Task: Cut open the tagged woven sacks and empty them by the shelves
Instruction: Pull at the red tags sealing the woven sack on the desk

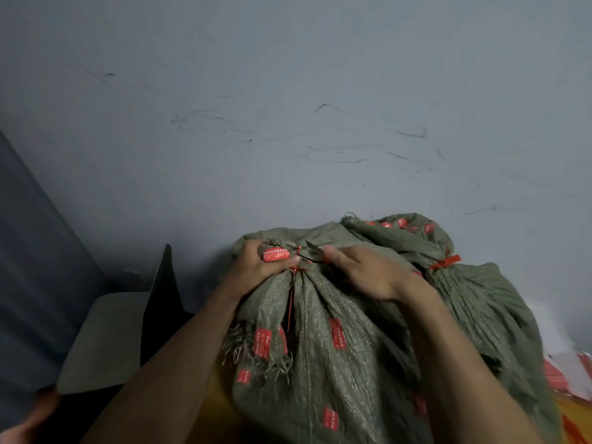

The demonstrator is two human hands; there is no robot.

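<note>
Head view showed the near olive-green woven sack with red printed tags (336, 363) hemmed in: a scuffed grey wall (288, 123) behind, a second olive-green woven sack (480, 302) touching its right side, and open room only leftward, before a beige padded seat (105, 341). Its weave was creased, frayed at one flap, and cinched by a red plastic tie (296, 268). Its long axis ran from the viewer toward the wall, neck farthest. The left hand (259, 267) clutched the gathered neck; the right hand (368, 274) pinched a small dark pointed blade (313, 247) at the tie.
</note>
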